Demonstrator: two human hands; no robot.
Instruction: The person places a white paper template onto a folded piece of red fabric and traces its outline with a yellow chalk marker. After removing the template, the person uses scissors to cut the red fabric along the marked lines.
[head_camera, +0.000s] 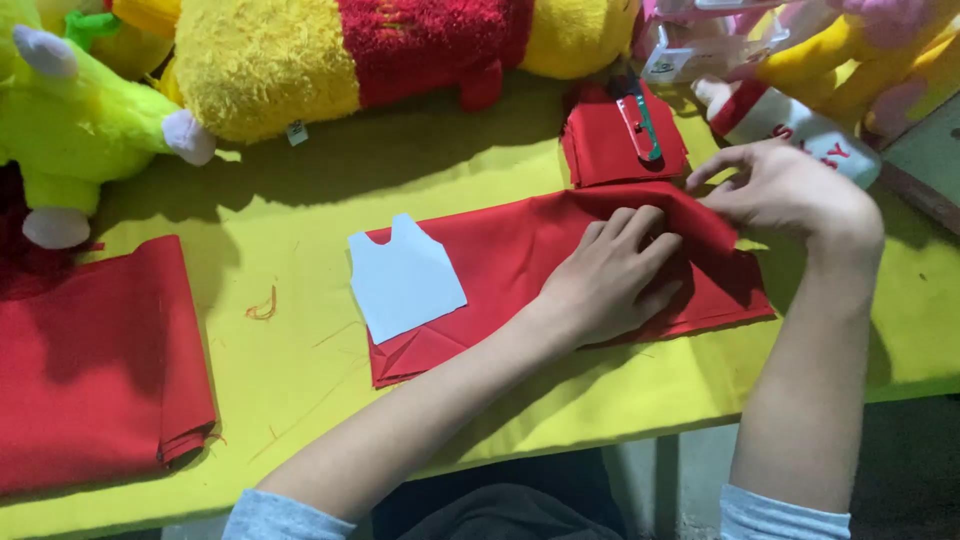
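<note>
A piece of red fabric (500, 260) lies on the yellow table (300, 200) in front of me. My left hand (615, 275) presses flat on the cloth near its right side, fingers together. My right hand (785, 190) pinches the cloth's upper right edge, which is folded over into a ridge. A white paper pattern (403, 278) shaped like a small vest rests on the cloth's left end.
A stack of small red cut pieces (600, 150) with a green-handled tool (638, 122) on top lies behind. Folded red fabric (90, 360) sits at the left. Yellow, red and green plush toys (300, 50) line the back edge. The table's front edge is close to me.
</note>
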